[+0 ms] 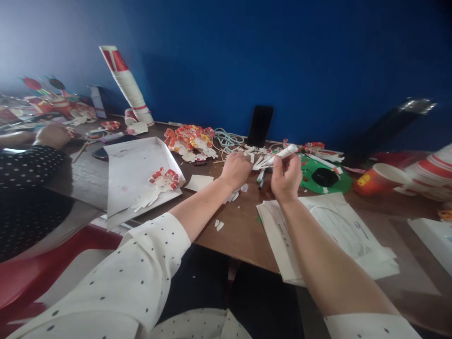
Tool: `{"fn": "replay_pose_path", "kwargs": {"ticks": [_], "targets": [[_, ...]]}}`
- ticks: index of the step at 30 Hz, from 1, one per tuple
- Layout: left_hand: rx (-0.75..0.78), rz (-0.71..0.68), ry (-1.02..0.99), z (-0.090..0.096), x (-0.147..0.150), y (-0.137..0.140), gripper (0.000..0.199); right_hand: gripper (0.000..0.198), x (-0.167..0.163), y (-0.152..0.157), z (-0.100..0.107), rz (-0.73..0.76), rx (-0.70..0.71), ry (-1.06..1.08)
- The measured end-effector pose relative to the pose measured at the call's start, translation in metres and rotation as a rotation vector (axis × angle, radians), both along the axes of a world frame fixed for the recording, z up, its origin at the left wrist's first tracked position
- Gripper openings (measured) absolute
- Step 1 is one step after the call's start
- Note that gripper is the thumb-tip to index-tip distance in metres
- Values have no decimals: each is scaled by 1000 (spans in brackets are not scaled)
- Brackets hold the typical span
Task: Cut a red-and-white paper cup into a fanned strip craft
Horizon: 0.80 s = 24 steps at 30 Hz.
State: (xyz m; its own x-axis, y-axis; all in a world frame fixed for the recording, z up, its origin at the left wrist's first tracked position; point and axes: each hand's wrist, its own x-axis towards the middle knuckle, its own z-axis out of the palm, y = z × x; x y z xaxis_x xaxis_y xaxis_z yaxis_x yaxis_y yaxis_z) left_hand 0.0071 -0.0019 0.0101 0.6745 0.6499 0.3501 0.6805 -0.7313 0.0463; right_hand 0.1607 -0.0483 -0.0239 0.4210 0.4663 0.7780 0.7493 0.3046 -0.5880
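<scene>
My right hand [287,176] is closed around a white tube [285,152] that looks like a glue stick or thick marker, tilted up to the right. Beside it, my left hand [237,169] is low over the table with curled fingers; whatever they pinch is hidden. White paper strips [260,162] lie between the two hands. Under them a dark slim pen [262,179] rests on the tabletop. Small white paper pieces [232,196] are scattered just below my left wrist.
A pile of red, orange and white paper cut-outs [192,141] lies at the back. A phone [260,126] leans on the blue wall. Left stands a white box lid [141,165]; right are a green disc [328,175], paper sheets [335,226] and an orange cup [379,179]. A co-worker's hand [52,136] works far left.
</scene>
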Motion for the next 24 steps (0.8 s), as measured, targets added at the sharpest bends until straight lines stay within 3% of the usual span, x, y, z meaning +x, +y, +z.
{"fn": "replay_pose_path", "kwargs": {"ticks": [3, 5, 10, 13, 19, 24], "targets": [[-11, 78, -221, 4, -2, 2, 26, 23, -3, -3, 4, 51, 41, 5], [-103, 131, -404, 6, -4, 3, 24, 22, -7, -5, 7, 104, 63, 9], [-590, 211, -912, 2, -10, 10, 19, 24, -19, -8, 13, 272, 93, 90], [-785, 218, -1123, -4, -13, 13, 24, 25, -23, -9, 15, 370, 106, 130], [-968, 175, -1227, 1, -14, 6, 25, 24, -31, -16, 20, 331, 128, 15], [-961, 135, -1195, 8, -14, 0, 18, 26, -33, -17, 20, 295, 127, -69]]}}
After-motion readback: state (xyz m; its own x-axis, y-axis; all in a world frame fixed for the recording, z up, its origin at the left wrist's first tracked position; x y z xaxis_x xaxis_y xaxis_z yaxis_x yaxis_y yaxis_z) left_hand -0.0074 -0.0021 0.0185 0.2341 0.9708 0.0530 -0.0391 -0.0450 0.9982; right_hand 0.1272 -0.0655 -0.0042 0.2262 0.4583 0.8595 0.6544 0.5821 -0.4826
